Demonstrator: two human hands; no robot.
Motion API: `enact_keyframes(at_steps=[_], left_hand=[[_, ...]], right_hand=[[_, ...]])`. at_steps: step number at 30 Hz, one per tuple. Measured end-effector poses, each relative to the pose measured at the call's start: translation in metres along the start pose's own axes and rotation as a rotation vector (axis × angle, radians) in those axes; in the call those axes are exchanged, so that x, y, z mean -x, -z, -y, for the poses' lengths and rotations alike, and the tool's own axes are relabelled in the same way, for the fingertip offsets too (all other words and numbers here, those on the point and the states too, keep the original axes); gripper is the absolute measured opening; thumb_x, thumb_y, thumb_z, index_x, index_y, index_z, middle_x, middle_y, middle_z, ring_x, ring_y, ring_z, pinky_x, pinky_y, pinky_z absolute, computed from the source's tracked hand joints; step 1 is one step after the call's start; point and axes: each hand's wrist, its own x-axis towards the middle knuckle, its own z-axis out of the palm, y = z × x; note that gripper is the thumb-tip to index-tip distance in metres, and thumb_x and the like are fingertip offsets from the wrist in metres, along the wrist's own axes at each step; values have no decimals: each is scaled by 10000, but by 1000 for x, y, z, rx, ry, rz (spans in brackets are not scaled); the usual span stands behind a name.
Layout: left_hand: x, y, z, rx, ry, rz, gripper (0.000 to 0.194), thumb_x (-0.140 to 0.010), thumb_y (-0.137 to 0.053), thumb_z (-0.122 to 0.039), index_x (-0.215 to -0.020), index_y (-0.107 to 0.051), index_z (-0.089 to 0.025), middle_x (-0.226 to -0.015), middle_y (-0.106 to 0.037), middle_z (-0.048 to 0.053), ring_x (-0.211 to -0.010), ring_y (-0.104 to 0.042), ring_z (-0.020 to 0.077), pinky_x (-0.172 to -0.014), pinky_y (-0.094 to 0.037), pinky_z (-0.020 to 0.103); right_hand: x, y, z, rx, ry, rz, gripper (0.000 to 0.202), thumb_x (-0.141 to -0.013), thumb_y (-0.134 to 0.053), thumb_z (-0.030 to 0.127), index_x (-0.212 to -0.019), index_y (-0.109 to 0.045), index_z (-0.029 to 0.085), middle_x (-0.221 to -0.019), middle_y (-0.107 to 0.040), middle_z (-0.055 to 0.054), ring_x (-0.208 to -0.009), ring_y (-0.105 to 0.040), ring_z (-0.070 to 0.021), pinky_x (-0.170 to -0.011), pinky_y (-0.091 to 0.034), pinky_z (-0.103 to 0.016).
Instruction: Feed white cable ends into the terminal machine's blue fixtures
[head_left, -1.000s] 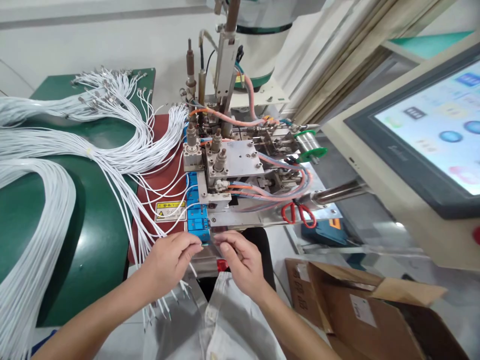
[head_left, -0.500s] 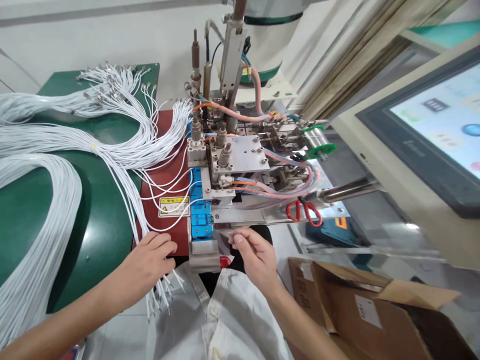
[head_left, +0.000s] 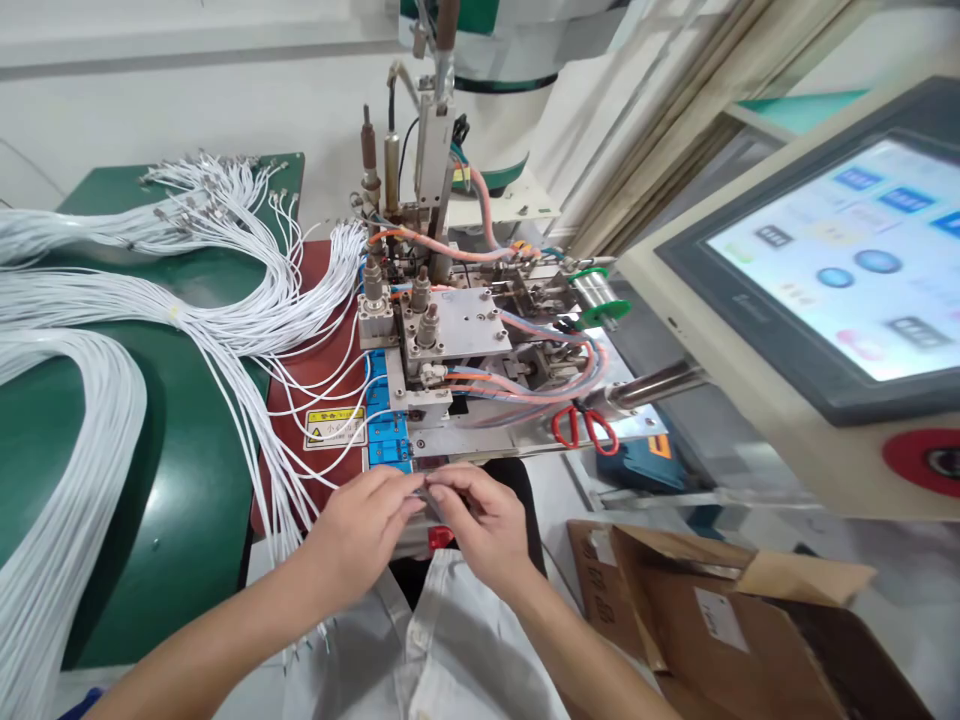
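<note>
My left hand [head_left: 364, 530] and my right hand [head_left: 480, 520] meet at the near end of the blue fixture row [head_left: 386, 430]. Both have their fingers pinched together; what lies between the fingertips is too small to make out. White cables [head_left: 270, 330] run in bundles over the red plate [head_left: 311, 375], and a few single ones reach the blue fixtures. Some loose cable ends hang below my left forearm. Just beyond my hands stands the metal machine [head_left: 457, 325] with its cylinders and orange and blue tubes.
Red-handled scissors [head_left: 585, 428] lie at the machine's front edge. A spool of wire [head_left: 600, 295] sits at its right. The touch screen [head_left: 847, 250] juts in at right, above an open cardboard box [head_left: 720, 620]. The green table [head_left: 187, 470] is at left.
My left hand has moved right, away from the cables, and my right hand slightly left, so they now meet. The view has shifted, showing more of the screen.
</note>
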Motion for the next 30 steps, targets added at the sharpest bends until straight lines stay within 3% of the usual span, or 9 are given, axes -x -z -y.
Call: enact_keyframes(at_steps=[4, 6, 9, 13, 16, 21, 27, 30], left_hand=[[-6, -9, -4, 38, 98, -136, 249, -891, -433, -242, -1100, -554, -183, -885, -649, 46, -786, -616, 139, -735, -510, 265], [-8, -10, -3, 99, 158, -172, 227, -882, -446, -246, -1048, -590, -187, -834, -652, 33, -718, -617, 125, -688, -515, 248], [-8, -9, 1, 187, 219, -148, 183, -865, -473, -243, -917, -640, -190, -786, -654, 20, -671, -614, 115, -653, -512, 232], [-7, -10, 1, 229, 235, -138, 176, -854, -484, -239, -889, -650, -191, -830, -664, 30, -739, -616, 129, -690, -501, 243], [-9, -10, -1, 258, 259, -105, 185, -854, -470, -231, -882, -647, -187, -850, -665, 33, -768, -609, 136, -707, -488, 246], [-11, -11, -2, 360, 430, -89, 165, -840, -488, -263, -847, -633, -183, -798, -649, 12, -709, -598, 130, -663, -479, 237], [-10, -11, -2, 367, 438, -34, 160, -837, -486, -261, -819, -630, -192, -753, -629, -2, -681, -569, 119, -649, -450, 224], [-9, -13, -3, 351, 433, -62, 144, -834, -483, -245, -817, -615, -189, -766, -623, -1, -700, -565, 121, -652, -443, 223]], right_hand=[[-6, -5, 1, -155, -187, -114, 120, -791, -540, 276, -809, -627, 195, -696, -662, -22, -583, -593, -134, -544, -492, -253], [-6, -6, -1, -161, -196, -122, 140, -800, -527, 287, -808, -629, 190, -721, -658, -28, -620, -596, -139, -574, -494, -261], [-6, -8, -1, -38, -106, -91, 89, -765, -573, 244, -744, -639, 188, -745, -635, -33, -702, -594, -153, -641, -480, -270], [-8, -12, 3, 99, -41, -77, 111, -758, -556, 202, -660, -603, 181, -665, -578, -13, -615, -543, -129, -575, -443, -245], [-7, -15, 2, 75, -66, -79, 112, -762, -538, 203, -667, -591, 179, -666, -568, -5, -607, -531, -120, -565, -434, -231], [-3, -20, -4, -29, -116, -113, 92, -774, -535, 215, -729, -608, 181, -729, -593, -13, -665, -563, -128, -600, -449, -230], [-12, -12, 4, 142, -22, -8, 113, -743, -542, 179, -638, -582, 169, -639, -562, -3, -574, -509, -111, -540, -413, -225], [-12, -16, 5, 121, -59, -49, 114, -737, -536, 186, -629, -568, 169, -629, -551, 2, -574, -507, -112, -538, -416, -225]])
